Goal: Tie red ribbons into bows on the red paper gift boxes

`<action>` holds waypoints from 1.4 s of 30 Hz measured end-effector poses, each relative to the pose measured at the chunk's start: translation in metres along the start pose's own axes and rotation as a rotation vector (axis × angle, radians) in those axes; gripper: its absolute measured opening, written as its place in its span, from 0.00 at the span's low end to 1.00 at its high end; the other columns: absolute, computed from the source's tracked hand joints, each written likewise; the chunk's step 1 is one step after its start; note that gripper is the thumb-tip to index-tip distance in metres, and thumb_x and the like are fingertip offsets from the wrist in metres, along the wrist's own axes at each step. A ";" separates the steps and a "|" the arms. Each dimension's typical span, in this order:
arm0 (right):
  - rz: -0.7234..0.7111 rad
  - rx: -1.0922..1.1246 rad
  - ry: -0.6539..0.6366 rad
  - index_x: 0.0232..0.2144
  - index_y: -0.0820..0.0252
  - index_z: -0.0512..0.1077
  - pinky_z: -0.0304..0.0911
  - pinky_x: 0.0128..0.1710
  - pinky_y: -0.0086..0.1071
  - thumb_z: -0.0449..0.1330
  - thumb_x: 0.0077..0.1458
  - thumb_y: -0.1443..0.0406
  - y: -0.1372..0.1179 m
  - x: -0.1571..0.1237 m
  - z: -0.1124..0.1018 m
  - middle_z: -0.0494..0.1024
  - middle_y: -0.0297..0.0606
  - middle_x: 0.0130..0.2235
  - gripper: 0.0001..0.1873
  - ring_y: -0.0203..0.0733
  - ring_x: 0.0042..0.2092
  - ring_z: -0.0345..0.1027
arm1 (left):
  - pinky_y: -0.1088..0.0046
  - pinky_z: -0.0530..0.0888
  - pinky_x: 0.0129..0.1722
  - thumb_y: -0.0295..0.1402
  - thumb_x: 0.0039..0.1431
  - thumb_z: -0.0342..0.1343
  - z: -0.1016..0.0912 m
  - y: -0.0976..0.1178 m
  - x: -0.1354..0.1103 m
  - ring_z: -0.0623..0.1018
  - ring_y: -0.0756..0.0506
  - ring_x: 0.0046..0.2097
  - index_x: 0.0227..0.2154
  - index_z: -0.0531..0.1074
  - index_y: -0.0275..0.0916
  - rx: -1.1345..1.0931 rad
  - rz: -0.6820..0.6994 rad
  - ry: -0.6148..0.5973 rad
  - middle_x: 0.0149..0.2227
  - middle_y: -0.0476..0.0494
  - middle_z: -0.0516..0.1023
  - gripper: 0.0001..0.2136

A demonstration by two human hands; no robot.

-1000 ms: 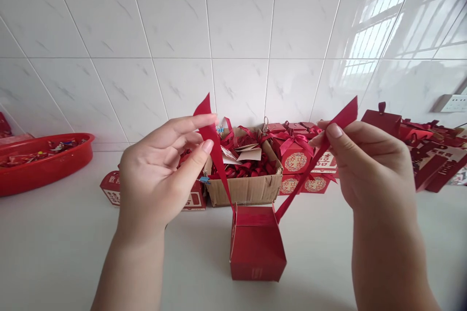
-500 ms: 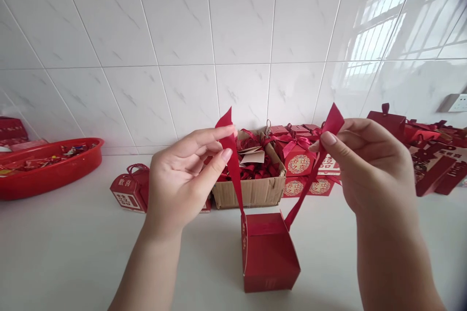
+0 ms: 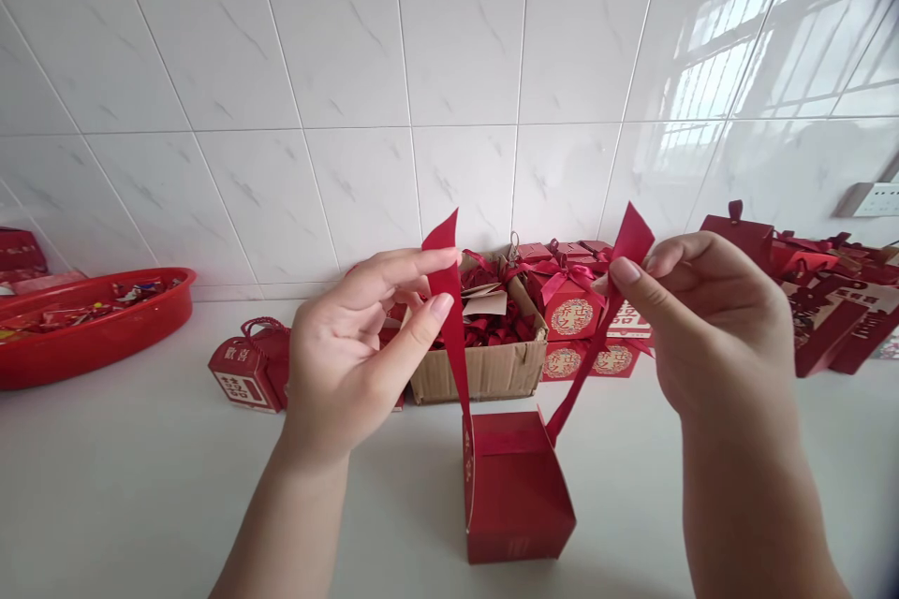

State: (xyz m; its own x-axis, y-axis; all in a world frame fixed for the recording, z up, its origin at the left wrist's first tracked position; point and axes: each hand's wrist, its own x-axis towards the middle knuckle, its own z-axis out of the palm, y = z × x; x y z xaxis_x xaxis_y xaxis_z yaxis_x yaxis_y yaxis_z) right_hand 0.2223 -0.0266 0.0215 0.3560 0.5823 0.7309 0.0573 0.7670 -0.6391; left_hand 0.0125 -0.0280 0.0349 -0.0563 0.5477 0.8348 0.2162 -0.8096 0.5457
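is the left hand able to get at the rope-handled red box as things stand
Probably yes, once freed: the left hand holds a ribbon end, but the rope-handled red box seems to stand just beyond it, with nothing visible between.

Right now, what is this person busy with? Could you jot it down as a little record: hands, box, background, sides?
Left hand: holding one ribbon end in its fingers
Right hand: holding the other ribbon end
Front box: red, on the white counter, ribbon rising from both sides
Behind: open cardboard carton; stacked red boxes, some with bows
Far left: red tray holding small wrapped items
Far right: red packages
Wall: white tiles
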 end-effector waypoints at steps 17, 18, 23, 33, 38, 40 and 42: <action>0.035 -0.007 0.001 0.24 0.59 0.67 0.58 0.27 0.27 0.67 0.48 0.70 -0.005 -0.001 0.001 0.68 0.30 0.26 0.10 0.31 0.28 0.63 | 0.78 0.77 0.33 0.22 0.53 0.60 -0.005 -0.010 0.000 0.77 0.52 0.32 0.41 0.77 0.44 -0.026 0.074 -0.091 0.34 0.50 0.80 0.14; 0.032 -0.006 0.001 0.24 0.59 0.67 0.58 0.27 0.27 0.66 0.48 0.70 -0.005 -0.001 0.001 0.68 0.30 0.25 0.10 0.30 0.28 0.63 | 0.78 0.77 0.32 0.22 0.53 0.59 -0.005 -0.010 0.000 0.77 0.52 0.32 0.42 0.77 0.43 -0.025 0.073 -0.097 0.33 0.50 0.80 0.14; -0.025 0.012 0.006 0.24 0.60 0.67 0.57 0.25 0.26 0.67 0.48 0.69 -0.001 -0.001 0.000 0.68 0.30 0.25 0.10 0.30 0.28 0.63 | 0.79 0.76 0.32 0.22 0.54 0.59 -0.003 -0.010 0.000 0.77 0.52 0.32 0.42 0.77 0.44 -0.018 0.078 -0.103 0.35 0.50 0.79 0.14; 0.011 0.020 -0.041 0.30 0.57 0.69 0.64 0.29 0.25 0.64 0.52 0.68 0.002 -0.004 0.006 0.71 0.30 0.27 0.06 0.31 0.30 0.68 | 0.82 0.76 0.38 0.22 0.55 0.58 -0.001 -0.007 -0.001 0.77 0.54 0.35 0.40 0.76 0.43 -0.050 0.078 -0.096 0.37 0.51 0.80 0.12; 0.007 0.001 -0.144 0.34 0.55 0.74 0.68 0.33 0.24 0.62 0.55 0.67 0.007 -0.008 0.010 0.76 0.32 0.33 0.03 0.32 0.35 0.71 | 0.81 0.76 0.34 0.25 0.58 0.57 0.005 -0.005 -0.005 0.78 0.53 0.35 0.45 0.71 0.44 -0.130 -0.031 -0.199 0.34 0.51 0.78 0.13; 0.017 -0.009 -0.231 0.37 0.55 0.74 0.69 0.36 0.25 0.61 0.56 0.67 0.008 -0.010 0.012 0.77 0.34 0.35 0.05 0.33 0.37 0.72 | 0.78 0.76 0.31 0.28 0.59 0.56 0.009 -0.004 -0.006 0.78 0.51 0.33 0.50 0.65 0.45 -0.190 -0.142 -0.257 0.34 0.50 0.77 0.17; 0.037 -0.006 -0.344 0.39 0.56 0.73 0.69 0.37 0.27 0.59 0.58 0.67 0.008 -0.012 0.013 0.77 0.35 0.36 0.06 0.34 0.38 0.71 | 0.76 0.76 0.32 0.30 0.60 0.56 0.014 -0.004 -0.007 0.78 0.50 0.34 0.51 0.60 0.46 -0.239 -0.236 -0.316 0.33 0.50 0.77 0.18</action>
State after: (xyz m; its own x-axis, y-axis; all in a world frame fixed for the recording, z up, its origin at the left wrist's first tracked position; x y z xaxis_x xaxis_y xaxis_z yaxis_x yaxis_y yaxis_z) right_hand 0.2062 -0.0235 0.0109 0.0223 0.6669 0.7448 0.0560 0.7430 -0.6670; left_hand 0.0252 -0.0256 0.0259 0.2307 0.7306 0.6426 0.0004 -0.6605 0.7508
